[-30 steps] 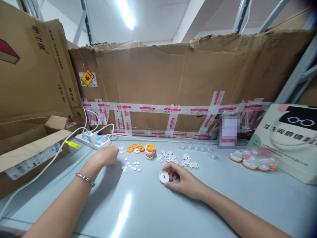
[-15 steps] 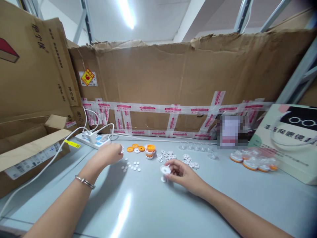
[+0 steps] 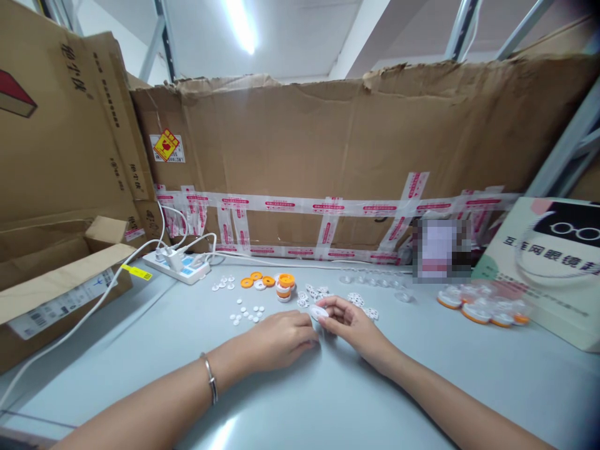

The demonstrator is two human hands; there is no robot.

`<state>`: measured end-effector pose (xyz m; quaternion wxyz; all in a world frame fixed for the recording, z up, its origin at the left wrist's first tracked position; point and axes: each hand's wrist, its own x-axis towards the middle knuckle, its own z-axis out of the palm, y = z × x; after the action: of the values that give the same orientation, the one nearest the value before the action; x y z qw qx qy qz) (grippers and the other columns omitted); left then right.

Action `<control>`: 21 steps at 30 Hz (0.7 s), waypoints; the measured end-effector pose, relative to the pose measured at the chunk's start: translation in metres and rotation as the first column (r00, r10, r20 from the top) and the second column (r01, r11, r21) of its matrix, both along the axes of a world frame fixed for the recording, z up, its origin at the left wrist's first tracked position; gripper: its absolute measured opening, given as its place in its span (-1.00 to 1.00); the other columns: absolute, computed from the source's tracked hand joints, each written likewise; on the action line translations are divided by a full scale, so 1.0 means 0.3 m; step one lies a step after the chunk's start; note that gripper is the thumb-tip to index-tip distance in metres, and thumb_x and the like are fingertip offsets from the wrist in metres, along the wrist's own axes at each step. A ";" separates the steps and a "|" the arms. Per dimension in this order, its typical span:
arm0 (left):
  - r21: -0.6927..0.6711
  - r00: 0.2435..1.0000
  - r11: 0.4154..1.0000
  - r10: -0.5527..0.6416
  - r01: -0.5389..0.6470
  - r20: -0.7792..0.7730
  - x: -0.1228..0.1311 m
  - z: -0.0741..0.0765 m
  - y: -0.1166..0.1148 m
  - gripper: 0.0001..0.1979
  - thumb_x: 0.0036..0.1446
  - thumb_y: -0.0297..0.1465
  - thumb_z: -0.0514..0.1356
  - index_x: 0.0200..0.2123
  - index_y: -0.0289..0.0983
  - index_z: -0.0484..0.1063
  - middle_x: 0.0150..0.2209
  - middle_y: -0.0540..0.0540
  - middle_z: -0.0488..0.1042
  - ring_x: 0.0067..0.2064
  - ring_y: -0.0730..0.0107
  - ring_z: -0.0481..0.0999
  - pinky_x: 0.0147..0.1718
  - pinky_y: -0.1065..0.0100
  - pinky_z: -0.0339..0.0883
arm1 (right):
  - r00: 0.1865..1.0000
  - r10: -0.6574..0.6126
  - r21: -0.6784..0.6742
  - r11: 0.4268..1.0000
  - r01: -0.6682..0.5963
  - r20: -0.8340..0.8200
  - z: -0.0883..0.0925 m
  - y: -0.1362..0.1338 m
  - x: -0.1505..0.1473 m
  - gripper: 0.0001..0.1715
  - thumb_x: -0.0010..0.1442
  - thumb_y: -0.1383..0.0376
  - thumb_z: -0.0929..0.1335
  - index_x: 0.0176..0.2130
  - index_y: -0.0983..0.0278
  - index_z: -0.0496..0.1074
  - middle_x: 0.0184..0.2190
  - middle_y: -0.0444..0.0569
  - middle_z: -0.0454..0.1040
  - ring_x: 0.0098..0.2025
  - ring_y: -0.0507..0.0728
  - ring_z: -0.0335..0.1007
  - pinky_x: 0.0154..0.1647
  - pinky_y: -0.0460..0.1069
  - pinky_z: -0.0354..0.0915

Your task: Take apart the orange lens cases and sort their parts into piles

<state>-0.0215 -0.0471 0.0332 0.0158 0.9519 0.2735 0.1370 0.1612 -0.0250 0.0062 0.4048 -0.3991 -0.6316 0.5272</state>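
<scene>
My right hand (image 3: pixel 352 326) pinches a round white plastic disc (image 3: pixel 318 311) by its edge, tilted above the table. Close beside it, my left hand (image 3: pixel 287 337), with a silver bracelet on the wrist, has its fingers pressed together below the disc. What those fingers hold, if anything, is hidden. Behind the hands stands a stack of orange and white rings (image 3: pixel 284 289), with loose orange rings (image 3: pixel 255 277) to its left. Small white round caps (image 3: pixel 255 311) lie in front of these, and white perforated pieces (image 3: pixel 317 291) sit just behind the disc.
Small whitish parts (image 3: pixel 227 282) lie near a power strip (image 3: pixel 177 267) with white cables. Clear plastic rings (image 3: pixel 372 279) line the back. Clear-topped orange pieces (image 3: pixel 482 303) rest at right before a printed box (image 3: pixel 539 269). An open carton (image 3: pixel 60 281) stands left; cardboard (image 3: pixel 300 144) walls the back.
My left hand has come from the small whitish parts at the back left to the disc in my right hand. The disc has tilted and moved slightly up and right.
</scene>
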 end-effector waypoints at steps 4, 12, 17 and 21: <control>-0.001 0.999 1.000 -0.002 0.002 0.051 -0.002 -0.007 0.015 -0.85 0.09 -0.58 0.05 -0.36 -0.31 0.40 -0.34 -0.05 0.43 -0.33 0.46 0.41 -0.36 0.49 0.26 | 1.000 -0.001 -0.003 1.000 0.001 0.013 0.003 0.000 0.000 -0.43 -0.17 -0.05 0.40 -0.29 0.29 0.29 -0.54 -0.19 0.27 -0.50 -0.01 0.18 -0.44 -0.07 0.14; -0.023 0.807 0.810 0.586 -0.586 0.071 -0.250 0.071 0.185 -0.82 0.09 -0.52 0.02 -0.34 -0.25 0.41 -0.28 -0.05 0.46 -0.24 0.40 0.42 -0.25 0.45 0.25 | 0.999 -0.015 -0.038 0.999 0.016 0.031 0.018 -0.015 -0.002 -0.46 -0.17 -0.03 0.41 -0.30 0.28 0.32 -0.54 -0.20 0.26 -0.49 -0.01 0.20 -0.43 -0.08 0.15; -0.033 0.642 0.642 0.767 -0.766 0.008 -0.403 0.047 0.271 -0.78 0.01 -0.56 0.02 -0.30 -0.33 0.43 -0.32 -0.14 0.50 -0.27 0.28 0.46 -0.35 0.41 0.26 | 0.999 0.001 -0.020 1.000 0.000 0.038 0.012 -0.015 -0.001 -0.49 -0.17 0.00 0.42 -0.30 0.27 0.32 -0.54 -0.21 0.26 -0.48 -0.01 0.21 -0.42 -0.08 0.15; -0.030 0.588 0.587 0.808 -0.809 -0.040 -0.423 0.024 0.283 -0.77 -0.05 -0.56 0.06 -0.32 -0.29 0.44 -0.38 -0.11 0.52 -0.31 0.28 0.48 -0.43 0.44 0.25 | 0.999 0.011 -0.006 1.000 -0.011 0.041 0.010 -0.016 -0.003 -0.50 -0.18 0.03 0.43 -0.29 0.27 0.31 -0.52 -0.20 0.27 -0.49 -0.01 0.20 -0.42 -0.07 0.15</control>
<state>-0.1484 0.0378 0.0403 -0.0300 0.7249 0.6790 0.1126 0.1604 -0.0298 0.0091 0.3874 -0.4076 -0.6406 0.5228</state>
